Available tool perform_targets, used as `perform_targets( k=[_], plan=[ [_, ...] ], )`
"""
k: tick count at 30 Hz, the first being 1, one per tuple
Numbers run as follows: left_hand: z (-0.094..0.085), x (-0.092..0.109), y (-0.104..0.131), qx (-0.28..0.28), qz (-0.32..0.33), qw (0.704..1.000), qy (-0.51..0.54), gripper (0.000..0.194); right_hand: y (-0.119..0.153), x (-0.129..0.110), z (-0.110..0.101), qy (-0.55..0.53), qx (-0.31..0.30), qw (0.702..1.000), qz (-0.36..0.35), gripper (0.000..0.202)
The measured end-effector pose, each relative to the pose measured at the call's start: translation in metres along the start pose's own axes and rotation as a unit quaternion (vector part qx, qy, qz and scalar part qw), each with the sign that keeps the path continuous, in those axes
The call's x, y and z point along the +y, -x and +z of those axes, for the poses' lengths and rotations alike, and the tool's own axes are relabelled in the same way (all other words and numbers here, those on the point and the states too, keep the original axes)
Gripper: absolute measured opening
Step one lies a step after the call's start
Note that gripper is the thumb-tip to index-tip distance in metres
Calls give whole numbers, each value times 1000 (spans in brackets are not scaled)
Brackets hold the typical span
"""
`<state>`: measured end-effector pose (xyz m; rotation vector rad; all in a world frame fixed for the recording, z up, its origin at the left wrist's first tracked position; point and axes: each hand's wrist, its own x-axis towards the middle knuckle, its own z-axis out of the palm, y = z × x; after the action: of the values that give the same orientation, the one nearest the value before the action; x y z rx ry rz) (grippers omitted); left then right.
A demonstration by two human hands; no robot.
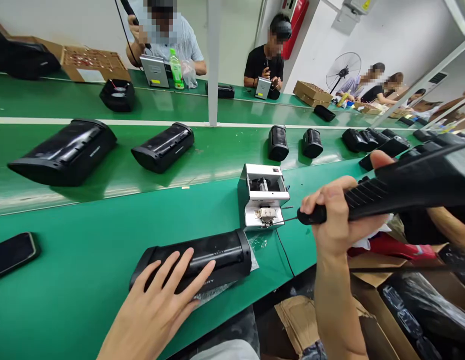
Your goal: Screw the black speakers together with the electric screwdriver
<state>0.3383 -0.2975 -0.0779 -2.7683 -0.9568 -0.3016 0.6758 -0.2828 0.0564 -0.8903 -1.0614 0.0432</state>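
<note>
My left hand (pixel 160 305) lies flat, fingers spread, on a long black speaker housing (pixel 213 255) that rests on its side on a plastic sheet at the near edge of the green bench. My right hand (pixel 337 215) grips a black electric screwdriver (pixel 401 187), held almost level. Its thin bit points left and its tip meets the front of a small white screw feeder box (pixel 264 197) standing just behind the housing.
A black phone (pixel 12 252) lies at the near left. Several black housings (pixel 67 150) sit along the green conveyor (pixel 217 150). Across it other people work at stations. Open cardboard boxes (pixel 401 295) with bagged parts stand at my lower right.
</note>
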Motion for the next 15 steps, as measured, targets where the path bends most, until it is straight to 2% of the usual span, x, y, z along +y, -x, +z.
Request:
perform_targets(
  k=[2,4,6,9,11,15],
  plan=[
    [-3,-1,-11,-36,7,999,2,86,-4,12,12,-6,-26,999,-27,14],
    [-3,-1,-23,-77,7,997,28,99,-6,22,21,1,-38,999,-24,14],
    [-1,2,-31,-99,10,993,60,111,-5,30,25,17,-42,999,-10,23],
    [3,13,-29,-95,4,993,75,108,0,35,25,35,-48,998,23,35],
    [5,20,-23,-84,-9,993,79,105,3,33,21,26,-57,997,54,36],
    [10,27,-16,-68,-23,993,94,111,8,8,11,0,-63,992,106,38]
  ],
)
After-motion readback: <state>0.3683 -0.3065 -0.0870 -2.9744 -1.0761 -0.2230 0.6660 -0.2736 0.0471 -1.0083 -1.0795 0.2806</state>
